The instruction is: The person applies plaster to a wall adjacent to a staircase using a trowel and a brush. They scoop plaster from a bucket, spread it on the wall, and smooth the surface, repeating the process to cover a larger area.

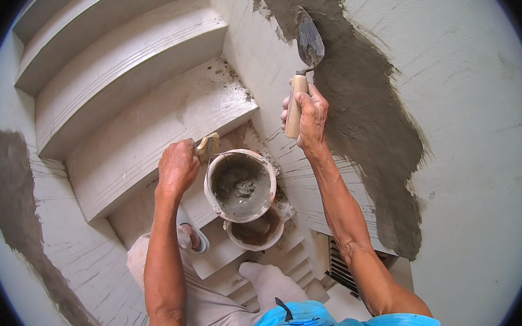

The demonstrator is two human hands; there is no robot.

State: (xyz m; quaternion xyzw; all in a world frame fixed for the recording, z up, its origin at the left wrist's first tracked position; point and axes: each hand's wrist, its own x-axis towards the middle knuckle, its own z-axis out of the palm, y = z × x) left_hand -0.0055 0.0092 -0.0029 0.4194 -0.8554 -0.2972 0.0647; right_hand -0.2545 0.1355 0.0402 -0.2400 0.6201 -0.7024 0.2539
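My right hand is closed around the wooden handle of a trowel. Its pointed grey blade lies over the dark wet mortar patch on the right wall. Low over the stairs, my left hand grips what looks like a small brush with pale yellowish bristles; its handle is hidden in the fist. Right beside that hand is a round, mortar-smeared bucket with grey wet mix inside. Partly beneath it shows a second bucket, whose inside looks brownish and wet.
Pale concrete steps climb to the upper left, spattered with mortar near the right wall. Another dark mortar band runs down the left wall. My feet are on lower steps, one in a sandal. A dark slatted grille sits low on the right.
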